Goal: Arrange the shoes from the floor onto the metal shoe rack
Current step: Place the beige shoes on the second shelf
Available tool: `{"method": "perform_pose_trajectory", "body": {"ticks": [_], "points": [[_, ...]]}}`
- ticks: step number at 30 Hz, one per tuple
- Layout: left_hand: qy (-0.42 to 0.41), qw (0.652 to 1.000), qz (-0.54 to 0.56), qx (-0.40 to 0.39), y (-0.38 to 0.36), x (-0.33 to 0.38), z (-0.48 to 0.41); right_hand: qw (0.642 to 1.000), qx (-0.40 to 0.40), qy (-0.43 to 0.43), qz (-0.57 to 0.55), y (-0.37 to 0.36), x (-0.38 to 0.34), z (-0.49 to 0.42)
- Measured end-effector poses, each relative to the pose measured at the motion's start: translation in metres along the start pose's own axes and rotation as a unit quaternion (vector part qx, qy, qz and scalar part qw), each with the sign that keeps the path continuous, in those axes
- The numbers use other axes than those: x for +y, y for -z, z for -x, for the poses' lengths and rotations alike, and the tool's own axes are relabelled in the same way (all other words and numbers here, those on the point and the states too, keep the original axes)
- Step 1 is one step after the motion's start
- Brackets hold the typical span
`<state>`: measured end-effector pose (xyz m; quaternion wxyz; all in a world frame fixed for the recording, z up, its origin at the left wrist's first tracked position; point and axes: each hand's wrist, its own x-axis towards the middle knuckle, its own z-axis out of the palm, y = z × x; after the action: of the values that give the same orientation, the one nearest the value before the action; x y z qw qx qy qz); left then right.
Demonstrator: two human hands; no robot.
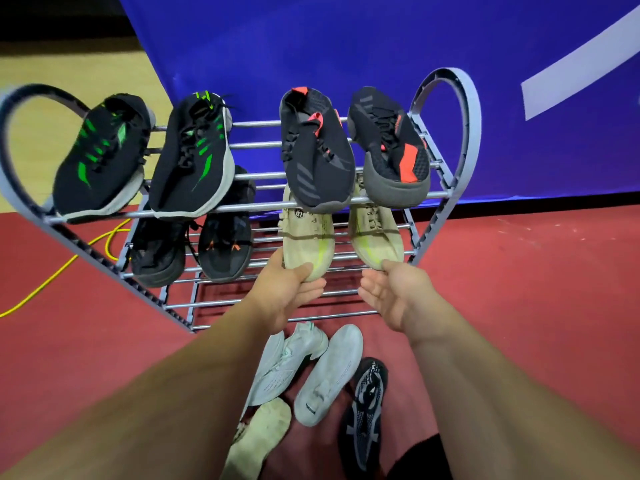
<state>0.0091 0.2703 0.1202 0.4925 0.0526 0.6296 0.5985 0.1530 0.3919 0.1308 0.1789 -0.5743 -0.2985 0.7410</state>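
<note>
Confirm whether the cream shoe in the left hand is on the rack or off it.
On: cream shoe lies across the middle-tier bars, left hand gripping its near end.
</note>
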Motion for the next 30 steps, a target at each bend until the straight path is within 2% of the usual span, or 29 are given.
{"method": "perform_pose_trajectory", "body": {"ticks": [7,12,21,25,30], "points": [[-0.001,0.995,0.101,-0.011,-0.006,0.006,-0.005,1.000,-0.008,-0.004,0.000,-0.001,0.002,-0.001],[0.026,0.999,0.019,0.003,-0.010,0.006,-0.010,1.000,-0.011,0.008,-0.016,0.000,0.000,-0.004],[0.010,0.998,0.055,-0.011,-0.010,0.005,-0.016,0.999,-0.025,0.014,-0.030,-0.003,0.000,-0.010],[0.031,0.999,0.008,-0.007,-0.012,0.009,-0.010,0.999,-0.041,0.000,-0.028,-0.004,-0.005,-0.003],[0.086,0.985,-0.149,-0.009,0.000,0.033,0.023,0.999,-0.042,-0.022,0.019,-0.005,-0.009,0.026]]}}
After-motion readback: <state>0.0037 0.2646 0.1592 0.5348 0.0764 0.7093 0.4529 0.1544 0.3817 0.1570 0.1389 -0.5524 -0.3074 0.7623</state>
